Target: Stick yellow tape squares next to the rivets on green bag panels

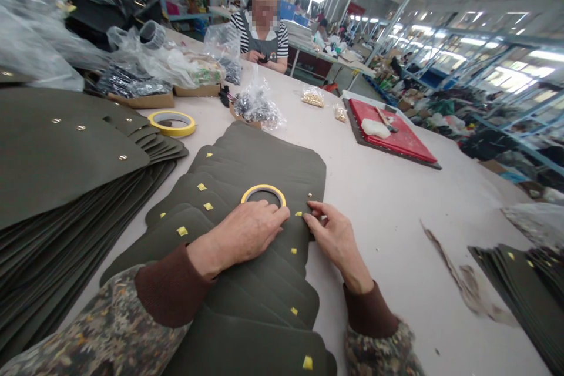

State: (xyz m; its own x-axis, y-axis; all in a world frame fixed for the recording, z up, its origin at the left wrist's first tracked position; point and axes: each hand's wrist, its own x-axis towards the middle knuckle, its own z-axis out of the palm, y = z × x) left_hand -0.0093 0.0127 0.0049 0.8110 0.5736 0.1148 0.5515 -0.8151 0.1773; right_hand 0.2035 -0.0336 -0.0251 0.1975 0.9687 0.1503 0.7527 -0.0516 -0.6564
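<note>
Two hands, the left hand (pixel 244 232) and the right hand (pixel 337 238), are lying open on a fanned stack of dark green panels (pixel 264 153).

Neither hand is gripping anything. The left fingers (pixel 273 211) are resting just beside a roll of yellow tape (pixel 263 186), and the right fingers (pixel 315 214) are pressing on the panels near a small yellow square (pixel 298 213). The stack is sitting at 12 o'clock. A second stack of panels (pixel 66 153) is lying at 9 o'clock, and a red cutting board (pixel 396 141) is sitting at 1 o'clock.
</note>
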